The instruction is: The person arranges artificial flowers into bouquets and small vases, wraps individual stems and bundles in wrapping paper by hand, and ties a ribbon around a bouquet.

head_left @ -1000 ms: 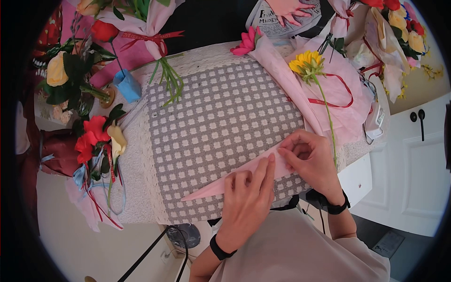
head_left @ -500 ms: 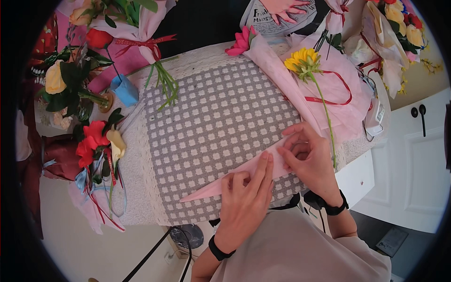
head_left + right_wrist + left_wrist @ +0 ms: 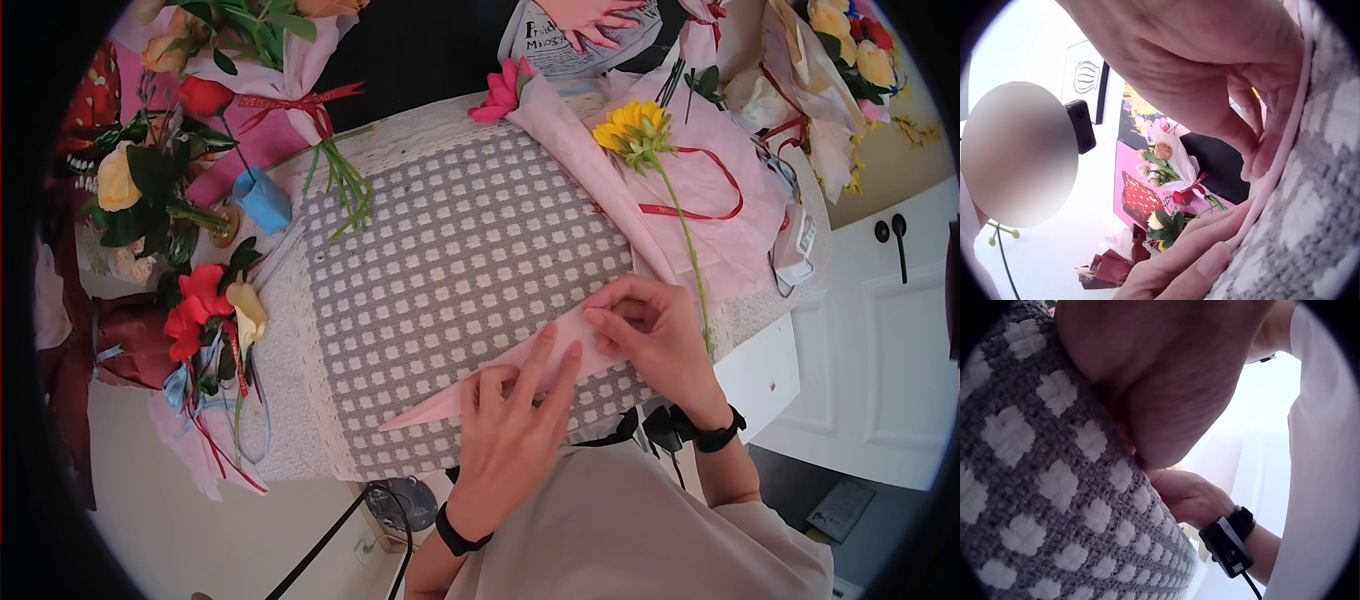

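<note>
A narrow, folded strip of pink wrapping paper [image 3: 430,405] lies on the grey-and-white checked cloth [image 3: 430,260], tapering to a point at its left end. My left hand [image 3: 513,435] rests on the paper from the near side, index and middle fingers stretched out and spread on it, the others bent. At the paper's wide right end, my right hand [image 3: 655,335] pinches its edge between thumb and index finger. The right wrist view shows that thumb and finger meeting at the paper's edge [image 3: 1269,184]. In the left wrist view the paper is mostly hidden behind my hand.
Right of the cloth, a yellow sunflower [image 3: 640,130] lies on loose pink wrapping [image 3: 735,180]. A pink wrapped bouquet [image 3: 310,110] is at the back left. Red flowers [image 3: 200,300] and a blue wrapped piece [image 3: 262,200] line the left side. A newspaper-print sheet [image 3: 560,45] is at the back.
My left index and middle fingers have spread apart on the paper. The right fingers have closed in at the paper's wide end, curling more than before. The view has shifted slightly.
</note>
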The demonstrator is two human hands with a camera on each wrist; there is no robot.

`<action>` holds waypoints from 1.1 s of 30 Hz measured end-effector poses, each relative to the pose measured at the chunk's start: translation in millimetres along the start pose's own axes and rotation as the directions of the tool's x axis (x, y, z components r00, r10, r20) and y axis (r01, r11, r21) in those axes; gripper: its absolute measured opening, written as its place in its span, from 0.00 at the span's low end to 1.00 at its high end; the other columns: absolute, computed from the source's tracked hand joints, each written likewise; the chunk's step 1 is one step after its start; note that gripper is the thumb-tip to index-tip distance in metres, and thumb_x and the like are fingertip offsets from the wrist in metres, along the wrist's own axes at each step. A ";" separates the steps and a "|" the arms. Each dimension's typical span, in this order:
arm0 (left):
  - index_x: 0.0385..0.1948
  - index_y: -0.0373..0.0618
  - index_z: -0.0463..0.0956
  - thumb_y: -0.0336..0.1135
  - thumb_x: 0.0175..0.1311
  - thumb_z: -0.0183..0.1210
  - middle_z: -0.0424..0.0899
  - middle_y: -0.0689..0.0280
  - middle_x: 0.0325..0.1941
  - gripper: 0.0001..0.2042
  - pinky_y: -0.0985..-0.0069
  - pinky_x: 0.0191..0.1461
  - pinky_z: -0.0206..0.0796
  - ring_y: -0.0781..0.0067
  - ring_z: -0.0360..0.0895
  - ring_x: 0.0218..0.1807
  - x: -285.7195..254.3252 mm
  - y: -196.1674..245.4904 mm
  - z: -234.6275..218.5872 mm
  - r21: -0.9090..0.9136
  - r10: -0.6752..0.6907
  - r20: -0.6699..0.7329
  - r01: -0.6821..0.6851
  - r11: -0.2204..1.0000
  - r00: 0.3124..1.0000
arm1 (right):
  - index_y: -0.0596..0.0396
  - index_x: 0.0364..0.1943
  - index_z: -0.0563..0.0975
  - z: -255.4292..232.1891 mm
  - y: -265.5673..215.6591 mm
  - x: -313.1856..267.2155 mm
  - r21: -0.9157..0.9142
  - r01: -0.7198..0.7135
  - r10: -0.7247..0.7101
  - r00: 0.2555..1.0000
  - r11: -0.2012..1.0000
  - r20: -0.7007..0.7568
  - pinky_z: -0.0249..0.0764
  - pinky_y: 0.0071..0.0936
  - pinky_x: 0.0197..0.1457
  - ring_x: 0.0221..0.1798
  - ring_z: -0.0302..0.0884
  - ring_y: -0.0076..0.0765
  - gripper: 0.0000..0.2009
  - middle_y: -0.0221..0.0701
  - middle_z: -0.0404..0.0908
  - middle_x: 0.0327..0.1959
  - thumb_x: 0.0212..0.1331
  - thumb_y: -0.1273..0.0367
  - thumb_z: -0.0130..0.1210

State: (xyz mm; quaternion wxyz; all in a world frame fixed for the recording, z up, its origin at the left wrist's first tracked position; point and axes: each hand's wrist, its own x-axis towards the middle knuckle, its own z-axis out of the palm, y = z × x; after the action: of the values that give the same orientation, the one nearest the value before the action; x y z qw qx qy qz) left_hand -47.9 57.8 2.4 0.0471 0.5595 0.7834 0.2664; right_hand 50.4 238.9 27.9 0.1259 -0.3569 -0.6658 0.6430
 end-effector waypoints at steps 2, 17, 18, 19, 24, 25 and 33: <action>0.66 0.55 0.81 0.33 0.65 0.66 0.74 0.66 0.76 0.25 0.62 0.59 0.64 0.61 0.70 0.48 0.4 0.8 -1.2 0.001 -0.001 0.009 0.001 1.000 1.000 | 0.63 0.45 0.80 -0.8 -0.1 0.8 0.020 0.013 -0.013 1.000 1.000 0.015 0.78 0.18 0.37 0.33 0.81 0.17 0.04 0.28 0.85 0.34 0.71 0.77 0.61; 0.65 0.53 0.81 0.34 0.67 0.65 0.72 0.64 0.75 0.23 0.60 0.57 0.63 0.56 0.69 0.49 4.2 3.2 -0.8 0.000 -0.020 -0.001 0.020 1.000 1.000 | 0.58 0.43 0.81 -2.3 9.1 0.2 0.015 0.134 -0.134 0.991 0.991 -0.015 0.67 0.10 0.33 0.32 0.75 0.07 0.04 0.20 0.83 0.35 0.68 0.78 0.64; 0.66 0.53 0.80 0.34 0.68 0.65 0.71 0.64 0.75 0.23 0.60 0.57 0.62 0.56 0.69 0.50 2.6 3.0 0.9 0.005 -0.023 -0.006 0.023 1.000 1.000 | 0.58 0.43 0.81 -1.4 8.5 0.3 0.015 0.133 -0.133 0.991 0.991 -0.015 0.67 0.10 0.33 0.32 0.75 0.07 0.04 0.20 0.83 0.35 0.68 0.78 0.64; 0.66 0.53 0.80 0.35 0.68 0.65 0.70 0.64 0.75 0.23 0.59 0.58 0.62 0.56 0.69 0.50 1.6 2.7 1.8 0.010 -0.025 -0.010 0.025 1.000 1.000 | 0.58 0.42 0.81 -0.2 7.3 0.3 0.008 0.129 -0.128 0.991 0.992 -0.026 0.66 0.10 0.32 0.32 0.74 0.07 0.04 0.20 0.82 0.34 0.67 0.78 0.64; 0.66 0.52 0.80 0.35 0.68 0.66 0.70 0.65 0.76 0.24 0.59 0.58 0.63 0.57 0.69 0.50 2.1 1.4 3.2 0.028 0.004 -0.013 -0.004 1.000 1.000 | 0.59 0.40 0.81 4.4 0.0 -1.7 -0.079 0.129 -0.134 0.989 0.988 -0.056 0.65 0.11 0.30 0.31 0.73 0.07 0.03 0.20 0.82 0.32 0.66 0.78 0.64; 0.66 0.50 0.80 0.34 0.66 0.66 0.70 0.66 0.76 0.24 0.59 0.58 0.63 0.59 0.69 0.50 2.6 1.1 3.7 0.043 0.021 -0.029 -0.020 0.999 0.999 | 0.59 0.40 0.81 4.6 -1.0 -2.1 -0.083 0.120 -0.125 0.991 0.989 -0.057 0.65 0.11 0.30 0.31 0.73 0.07 0.03 0.21 0.82 0.32 0.66 0.78 0.64; 0.61 0.42 0.82 0.32 0.60 0.67 0.75 0.71 0.76 0.24 0.66 0.54 0.67 0.70 0.71 0.43 5.2 -2.6 6.4 0.102 0.095 -0.045 -0.090 0.991 0.994 | 0.60 0.39 0.81 6.0 -2.3 -2.4 -0.142 0.112 -0.123 0.990 0.984 -0.070 0.65 0.12 0.29 0.31 0.74 0.09 0.03 0.22 0.82 0.31 0.65 0.79 0.64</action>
State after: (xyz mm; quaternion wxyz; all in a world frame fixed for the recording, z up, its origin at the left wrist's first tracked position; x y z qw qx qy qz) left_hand -49.6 64.2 -3.1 -0.0128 0.5901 0.7699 0.2427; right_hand 47.6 233.0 29.8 0.1648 -0.3498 -0.7229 0.5726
